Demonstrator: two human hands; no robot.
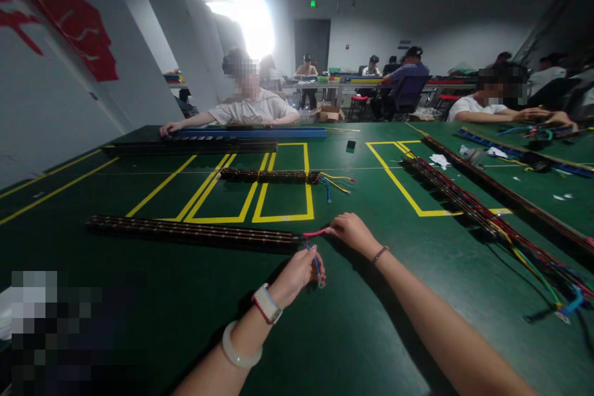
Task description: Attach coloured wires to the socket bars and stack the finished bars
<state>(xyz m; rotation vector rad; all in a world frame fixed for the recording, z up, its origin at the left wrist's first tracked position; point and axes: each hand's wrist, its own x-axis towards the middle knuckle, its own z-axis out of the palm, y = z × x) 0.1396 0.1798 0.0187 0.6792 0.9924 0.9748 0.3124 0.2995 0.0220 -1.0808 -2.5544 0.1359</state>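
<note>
A long dark bundle of bars (195,233) lies across the green table, its right end bearing coloured wires. From that end a red wire (315,233) runs to my right hand (350,232), whose fingers are pinched on it. Just below, my left hand (301,269) is closed around a blue wire (317,265) with a ring terminal hanging at its tip. A watch and a pale bangle are on my left wrist. Farther back lies a shorter dark bundle (269,176) with yellow and blue wires ending in terminals, and neither hand touches it.
Yellow tape outlines (283,219) mark the green tabletop (153,315). On the right are a wired bundle (464,198) and a long dark bar (501,195), with scraps of white paper (440,161). Across the table a person (255,105) touches a blue rail (288,133); another person works at right.
</note>
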